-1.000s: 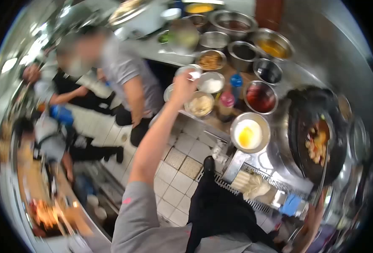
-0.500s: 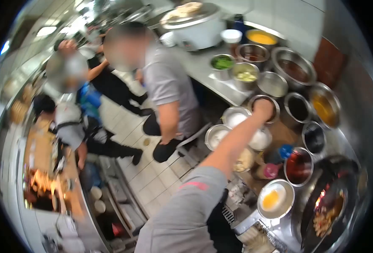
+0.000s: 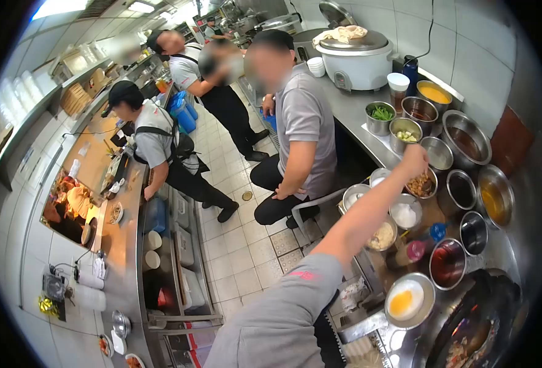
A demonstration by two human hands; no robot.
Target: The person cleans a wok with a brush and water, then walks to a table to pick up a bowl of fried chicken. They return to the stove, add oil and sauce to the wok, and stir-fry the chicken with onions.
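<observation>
My left hand (image 3: 413,161), at the end of an outstretched arm in a grey sleeve, is over a steel bowl of brown nut-like pieces (image 3: 422,187). Its fingers are drawn together; anything between them is hidden. Beside the hand are a pot of pale green chopped pieces (image 3: 407,136) and an empty-looking steel pot (image 3: 437,153). A bowl of white powder or grains (image 3: 405,212) and one of pale minced bits (image 3: 382,237) lie below the forearm. At lower right, a black wok (image 3: 467,325) holds chopped food. My right hand is out of view.
A handled steel pan (image 3: 433,303) with an egg stands beside the wok. Pots of red sauce (image 3: 448,262) and dark liquid (image 3: 458,190) crowd the counter. A white rice cooker (image 3: 356,64) is behind. A co-worker (image 3: 310,116) is close by; others stand along the tiled aisle (image 3: 240,245).
My left hand has come up out of the bowl, whose brown pieces now show. The view has shifted, bringing more of the aisle into sight.
</observation>
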